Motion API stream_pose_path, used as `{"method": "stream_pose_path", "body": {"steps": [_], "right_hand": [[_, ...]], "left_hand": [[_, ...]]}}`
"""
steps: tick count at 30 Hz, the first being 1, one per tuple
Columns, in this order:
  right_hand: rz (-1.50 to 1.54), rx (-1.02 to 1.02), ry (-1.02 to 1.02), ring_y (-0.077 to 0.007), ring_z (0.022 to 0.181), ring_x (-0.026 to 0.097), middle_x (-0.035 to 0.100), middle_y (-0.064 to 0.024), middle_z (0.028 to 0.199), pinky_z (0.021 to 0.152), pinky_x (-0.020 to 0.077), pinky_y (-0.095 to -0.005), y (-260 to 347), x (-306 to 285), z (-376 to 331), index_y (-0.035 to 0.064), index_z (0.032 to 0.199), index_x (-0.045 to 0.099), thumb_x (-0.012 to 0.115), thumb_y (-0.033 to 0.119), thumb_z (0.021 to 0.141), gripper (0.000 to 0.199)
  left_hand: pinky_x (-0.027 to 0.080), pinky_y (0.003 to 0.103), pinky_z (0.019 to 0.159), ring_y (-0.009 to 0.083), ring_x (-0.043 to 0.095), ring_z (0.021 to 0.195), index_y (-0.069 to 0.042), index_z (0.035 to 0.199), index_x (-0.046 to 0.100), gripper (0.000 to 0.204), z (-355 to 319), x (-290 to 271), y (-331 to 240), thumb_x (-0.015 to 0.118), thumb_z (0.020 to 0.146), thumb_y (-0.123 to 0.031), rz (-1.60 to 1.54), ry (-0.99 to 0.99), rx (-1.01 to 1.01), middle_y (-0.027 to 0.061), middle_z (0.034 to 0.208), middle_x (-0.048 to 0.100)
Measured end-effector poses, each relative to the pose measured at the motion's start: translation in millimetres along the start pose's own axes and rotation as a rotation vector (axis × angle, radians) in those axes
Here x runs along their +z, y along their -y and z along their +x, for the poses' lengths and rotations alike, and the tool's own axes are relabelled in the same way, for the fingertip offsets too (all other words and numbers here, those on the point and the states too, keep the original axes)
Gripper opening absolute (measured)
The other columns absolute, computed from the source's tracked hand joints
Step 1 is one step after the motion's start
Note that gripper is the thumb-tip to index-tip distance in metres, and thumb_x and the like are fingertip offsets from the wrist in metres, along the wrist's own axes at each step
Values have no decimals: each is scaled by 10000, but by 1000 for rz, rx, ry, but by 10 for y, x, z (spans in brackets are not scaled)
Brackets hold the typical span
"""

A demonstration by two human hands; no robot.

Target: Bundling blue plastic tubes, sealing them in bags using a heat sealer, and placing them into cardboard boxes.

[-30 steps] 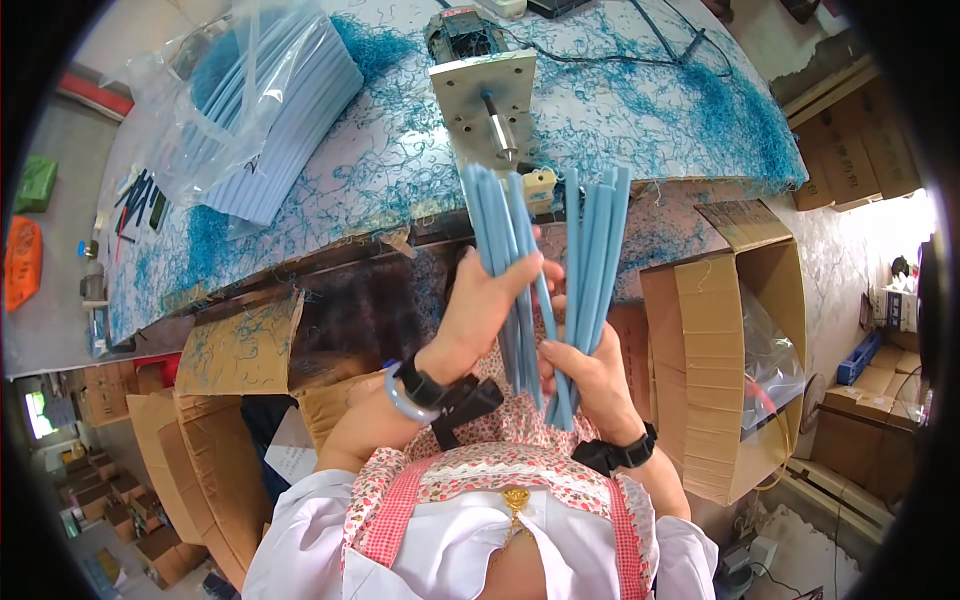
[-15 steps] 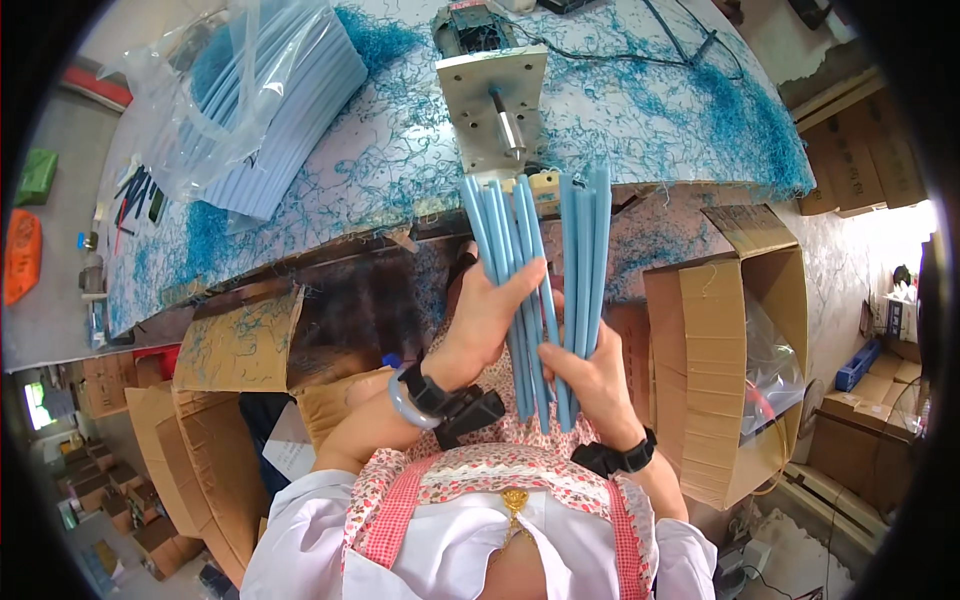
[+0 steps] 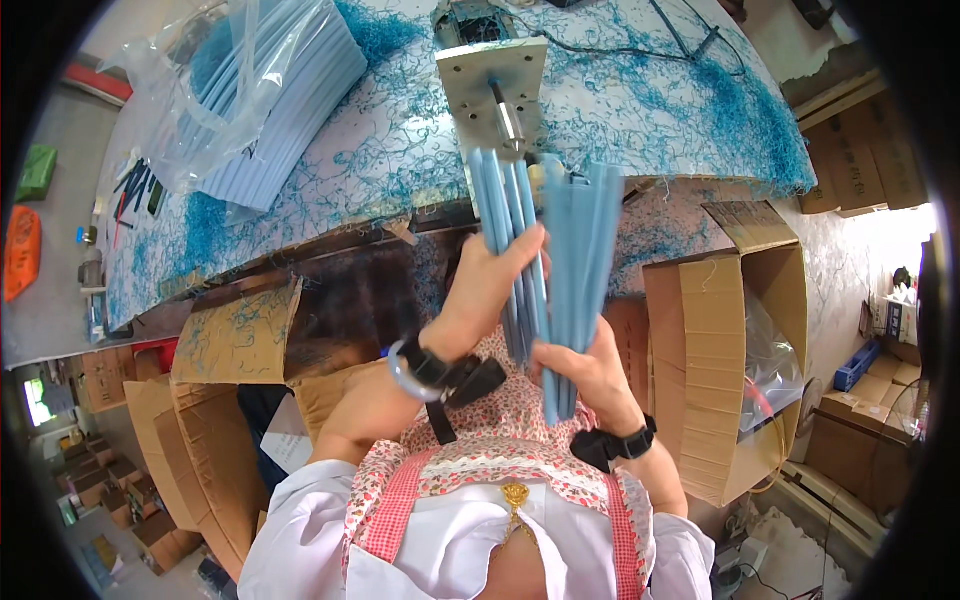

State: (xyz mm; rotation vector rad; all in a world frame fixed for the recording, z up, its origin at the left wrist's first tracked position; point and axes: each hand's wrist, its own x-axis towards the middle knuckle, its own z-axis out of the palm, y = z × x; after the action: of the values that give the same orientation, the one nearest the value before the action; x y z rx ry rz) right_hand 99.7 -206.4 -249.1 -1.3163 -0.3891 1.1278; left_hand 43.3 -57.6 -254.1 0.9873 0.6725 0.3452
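Observation:
My left hand (image 3: 488, 285) is closed around a bundle of light blue plastic tubes (image 3: 508, 200), held nearly upright in front of the table edge. Beside it on the right, my right hand (image 3: 592, 375) grips a second bundle of blue tubes (image 3: 578, 235) near its lower end. That bundle is smeared by motion and fans out slightly at the top. Just beyond the upper tube ends stands a metal spindle (image 3: 509, 122) on a bracket plate (image 3: 490, 68). Part of the spindle's base is hidden behind the tubes.
Blue curly shavings (image 3: 740, 110) litter the white table (image 3: 400, 150). A clear plastic bag with a large stack of blue tubes (image 3: 285, 110) lies at the far left. Cardboard boxes flank me, one at the right (image 3: 712, 380) and another at the left (image 3: 190, 450).
My left hand and its tubes have risen a little, so their lower ends sit higher. The right bundle has shifted slightly, its upper ends blurred and swung to the right.

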Motion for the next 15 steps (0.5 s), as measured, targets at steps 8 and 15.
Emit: {"method": "stream_pose_path", "body": {"steps": [8,15], "right_hand": [[71,81,-81,-107,568,561,573,-39,695,487,462,-246,206,41,96,-39,1152,499,614,43,779,399],[45,80,-136,-81,613,556,588,-25,714,552,450,-225,73,36,-53,-28,968,578,632,35,766,218]], "left_hand": [[482,233,553,111,594,643,-8,1043,578,290,116,-2,33,650,856,-219,-153,42,-14,52,820,628],[507,251,572,111,609,642,1,975,606,229,-9,10,12,642,859,-193,55,5,128,58,791,642]]}}
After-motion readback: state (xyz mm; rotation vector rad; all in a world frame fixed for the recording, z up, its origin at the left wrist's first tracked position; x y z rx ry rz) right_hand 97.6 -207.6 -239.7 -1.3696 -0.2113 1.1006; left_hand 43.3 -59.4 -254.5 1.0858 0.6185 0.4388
